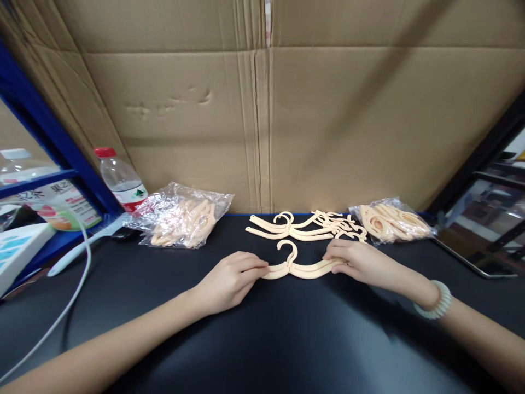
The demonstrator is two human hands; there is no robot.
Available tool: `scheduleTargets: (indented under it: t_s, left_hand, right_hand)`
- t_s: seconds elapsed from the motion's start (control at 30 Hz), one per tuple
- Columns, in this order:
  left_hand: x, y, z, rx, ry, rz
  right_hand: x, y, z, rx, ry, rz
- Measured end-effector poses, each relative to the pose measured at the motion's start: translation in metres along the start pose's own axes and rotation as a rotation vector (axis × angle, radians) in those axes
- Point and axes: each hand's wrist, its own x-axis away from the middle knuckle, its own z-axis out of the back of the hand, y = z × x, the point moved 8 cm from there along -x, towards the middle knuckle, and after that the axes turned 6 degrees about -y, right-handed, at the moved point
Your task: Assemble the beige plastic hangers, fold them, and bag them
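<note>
A small stack of cream plastic hangers [301,267] lies flat on the black table [262,339], hook pointing away from me. My left hand [229,280] pinches the stack's left end with curled fingers. My right hand [359,261], with a pale bead bracelet [435,300] on the wrist, grips the right end. Just behind the stack lies a loose pile of the same hangers [305,225].
Two clear plastic bags of hangers lie at the back: one on the left [182,216], one on the right [389,221]. A water bottle with a red cap [121,179] stands back left by a blue shelf frame. Cardboard [262,109] walls the back. A white cable [68,298] crosses the left side.
</note>
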Motion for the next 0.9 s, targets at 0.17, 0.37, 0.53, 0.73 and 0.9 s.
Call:
scheduleTargets:
  t_s: [0.17, 0.37, 0.53, 0.73, 0.9]
  left_hand:
    - [0.0, 0.0, 0.001, 0.021, -0.002, -0.011]
    - [0.002, 0.0, 0.002, 0.019, 0.003, -0.012]
    - [0.002, 0.001, 0.005, -0.034, 0.026, -0.007]
    - [0.0, -0.003, 0.002, 0.057, -0.016, 0.033]
    - [-0.001, -0.005, 0.0, 0.098, -0.03, 0.036]
  right_hand:
    - [0.0, 0.001, 0.002, -0.101, 0.004, 0.045]
    - [0.001, 0.009, 0.019, -0.179, 0.165, 0.126]
    - [0.011, 0.042, 0.045, -0.211, 0.289, 0.027]
    - [0.018, 0.049, 0.025, -0.201, -0.106, 0.012]
    - [0.018, 0.049, 0.02, -0.092, -0.102, -0.003]
